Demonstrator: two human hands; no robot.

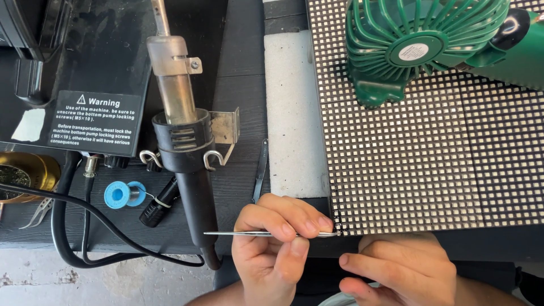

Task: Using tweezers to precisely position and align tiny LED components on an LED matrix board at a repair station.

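The left hand (272, 249) pinched a thin metal probe (255, 233) between thumb and fingers, its tip touching the near left corner of the gridded LED panel (419, 170), while the right hand (405, 269) rested loosely curled and empty just below the panel's near edge. A green fan (419, 42) sat on the panel's far part, and a white foam strip (292, 113) lay along its left side. Further left, a hot-air gun (184, 130) hung in its metal holder (224, 133) near a blue solder spool (122, 194), black cables (85, 226) and tweezers (262, 170).
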